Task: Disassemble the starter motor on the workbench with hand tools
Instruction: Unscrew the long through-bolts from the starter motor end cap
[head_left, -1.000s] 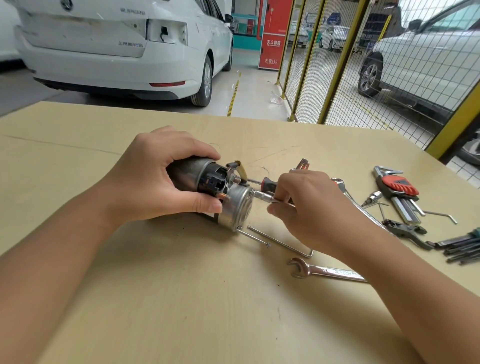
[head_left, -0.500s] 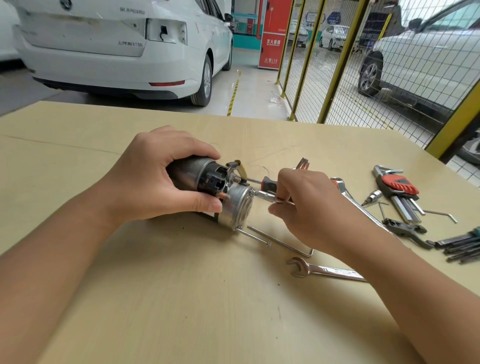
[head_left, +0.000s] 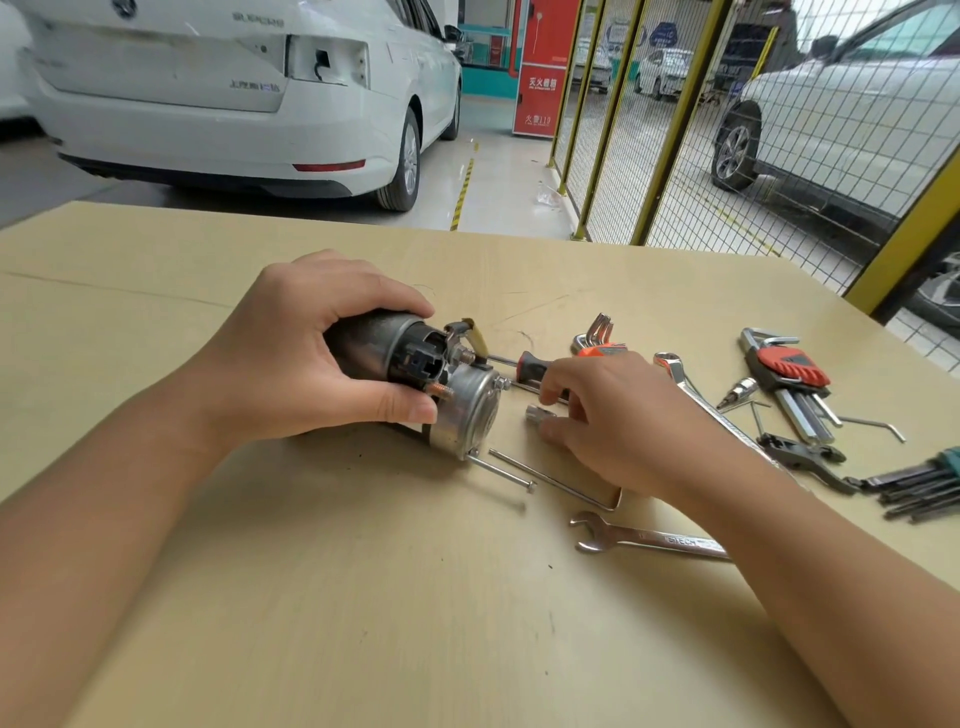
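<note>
Starter motor (head_left: 415, 387) lies on its side on the workbench (head_left: 363, 597), gripped around its dark body by the left hand (head_left: 306, 358), thumb under the silver end cap. A long through-bolt (head_left: 501, 470) protrudes from the cap. Right hand (head_left: 623, 421) sits just right of the cap, fingers curled around a small socket tool (head_left: 535, 414). Behind its fingers: red-black screwdriver (head_left: 530, 364). Below its wrist: combination wrench (head_left: 644, 540). Further right: hex key sets (head_left: 789, 374).
</note>
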